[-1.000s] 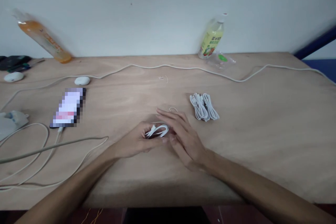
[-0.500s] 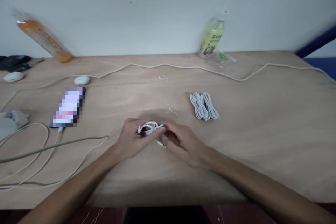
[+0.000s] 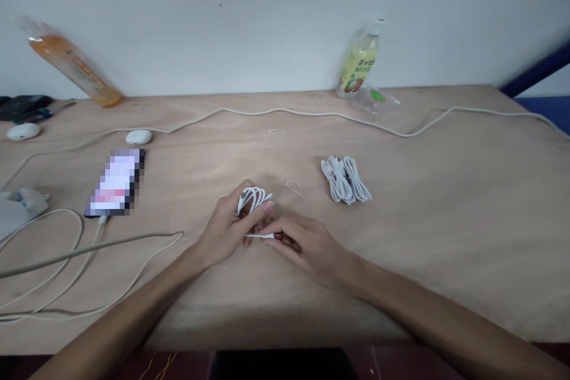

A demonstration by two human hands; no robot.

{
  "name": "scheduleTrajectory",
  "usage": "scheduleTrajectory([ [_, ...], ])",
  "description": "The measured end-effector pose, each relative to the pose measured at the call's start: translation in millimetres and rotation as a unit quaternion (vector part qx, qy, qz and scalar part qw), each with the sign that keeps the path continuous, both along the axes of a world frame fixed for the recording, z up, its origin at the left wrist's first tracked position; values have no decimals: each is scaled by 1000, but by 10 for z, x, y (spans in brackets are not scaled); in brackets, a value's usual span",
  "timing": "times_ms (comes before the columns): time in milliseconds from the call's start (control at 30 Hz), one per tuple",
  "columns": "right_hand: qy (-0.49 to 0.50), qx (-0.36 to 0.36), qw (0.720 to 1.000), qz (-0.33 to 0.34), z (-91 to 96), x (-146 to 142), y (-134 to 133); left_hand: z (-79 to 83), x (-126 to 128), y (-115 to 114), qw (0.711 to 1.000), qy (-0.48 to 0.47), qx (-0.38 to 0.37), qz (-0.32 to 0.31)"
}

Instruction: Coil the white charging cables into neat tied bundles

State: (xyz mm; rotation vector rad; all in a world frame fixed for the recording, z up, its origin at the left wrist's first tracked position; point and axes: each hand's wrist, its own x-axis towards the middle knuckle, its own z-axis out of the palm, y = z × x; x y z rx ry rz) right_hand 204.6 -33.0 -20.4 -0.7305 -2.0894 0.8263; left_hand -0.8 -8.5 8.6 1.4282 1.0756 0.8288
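Note:
A white cable [image 3: 256, 196] lies in several loops inside my left hand [image 3: 227, 225], pinned by the thumb and curled fingers. Its free end runs down to the right, where my right hand [image 3: 312, 246] pinches the white plug [image 3: 268, 236] between thumb and fingers. Both hands are just above the wooden table [image 3: 427, 219], close together. To their right are bundled white cables [image 3: 345, 179], folded side by side. A thin white tie [image 3: 293, 186] lies just beyond my right hand, and small tie pieces [image 3: 276, 132] are farther back.
On the left, a phone [image 3: 116, 181] is plugged into a charging cable [image 3: 84, 264]. Two white cases [image 3: 139, 136] sit near it. A long cable [image 3: 285, 110] crosses the back. An orange drink bottle [image 3: 78, 68] and a yellow-green bottle [image 3: 357, 65] lean by the wall, with clear plastic packaging [image 3: 378, 101].
My left hand has lifted the coiled loops slightly away from me. My right hand has shifted lower and now pinches the plug end, drawn out from under the coil.

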Motion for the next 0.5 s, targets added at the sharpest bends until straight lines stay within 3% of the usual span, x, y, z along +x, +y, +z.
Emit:
scheduleTrajectory([
  [267, 12, 248, 967, -61, 10, -28, 18, 60, -53, -48, 979, -61, -139, -135],
  [400, 2, 271, 955, -118, 35, -3, -23, 67, -74, -37, 979, -44, -84, -179],
  [500, -38, 257, 959, -110, 59, 0, -45, 99, -44, -20, 968, -34, -78, -234],
])
